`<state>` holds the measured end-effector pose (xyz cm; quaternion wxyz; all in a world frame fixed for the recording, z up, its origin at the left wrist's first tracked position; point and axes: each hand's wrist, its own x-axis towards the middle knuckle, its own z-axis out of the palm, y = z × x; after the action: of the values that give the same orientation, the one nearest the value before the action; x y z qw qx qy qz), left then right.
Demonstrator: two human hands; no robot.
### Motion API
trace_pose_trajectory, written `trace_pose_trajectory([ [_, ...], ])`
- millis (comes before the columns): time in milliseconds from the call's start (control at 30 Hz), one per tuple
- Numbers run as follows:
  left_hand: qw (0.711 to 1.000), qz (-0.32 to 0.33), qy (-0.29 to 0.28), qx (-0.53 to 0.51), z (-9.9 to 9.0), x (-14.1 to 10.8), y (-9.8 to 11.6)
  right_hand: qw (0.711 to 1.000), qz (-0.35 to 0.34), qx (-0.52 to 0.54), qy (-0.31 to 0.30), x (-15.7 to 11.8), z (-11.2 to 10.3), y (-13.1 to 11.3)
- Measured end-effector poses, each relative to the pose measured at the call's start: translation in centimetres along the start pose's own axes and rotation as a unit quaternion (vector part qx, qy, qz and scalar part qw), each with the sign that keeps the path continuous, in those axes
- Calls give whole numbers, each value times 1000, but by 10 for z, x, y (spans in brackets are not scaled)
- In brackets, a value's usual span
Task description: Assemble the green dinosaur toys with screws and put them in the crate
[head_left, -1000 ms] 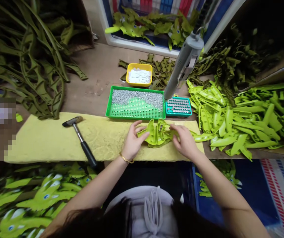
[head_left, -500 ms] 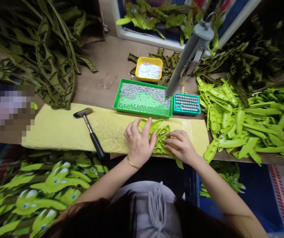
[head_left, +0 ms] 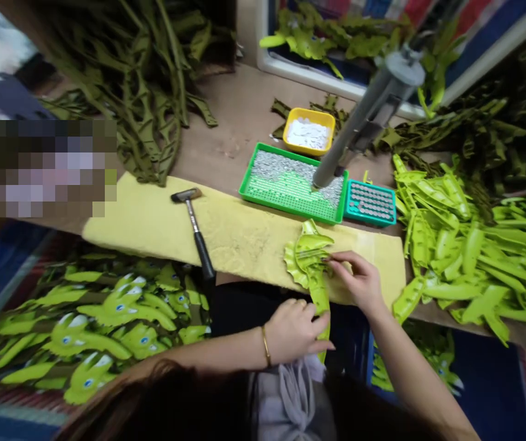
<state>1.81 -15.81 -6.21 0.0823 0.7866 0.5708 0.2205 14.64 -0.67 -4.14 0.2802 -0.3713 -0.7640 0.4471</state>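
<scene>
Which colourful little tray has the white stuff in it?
The yellow tub, behind the green tray: it holds white pieces. The green tray holds silvery bits, the teal tray round grey ones.

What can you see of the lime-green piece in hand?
The lime-green piece looks like moulded plastic, ribbed on top, with a scalloped left edge and one long strip. Its broad part is over the yellow pad; the strip passes the front edge, held by the left hand. The right hand appears to touch its right side.
</scene>
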Motion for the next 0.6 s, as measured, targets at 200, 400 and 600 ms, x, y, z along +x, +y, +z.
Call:
trace_pose_trajectory([
  [200,989,-66,-134,10,-4,-12,-1,995,62,53,62,-7,3,7],
  [400,987,-47,-153,26,-26,1,-18,970,179,63,155,-29,3,9],
  [600,988,-123,-35,-82,-101,38,-139,955,227,25,188,-35,7,3],
])
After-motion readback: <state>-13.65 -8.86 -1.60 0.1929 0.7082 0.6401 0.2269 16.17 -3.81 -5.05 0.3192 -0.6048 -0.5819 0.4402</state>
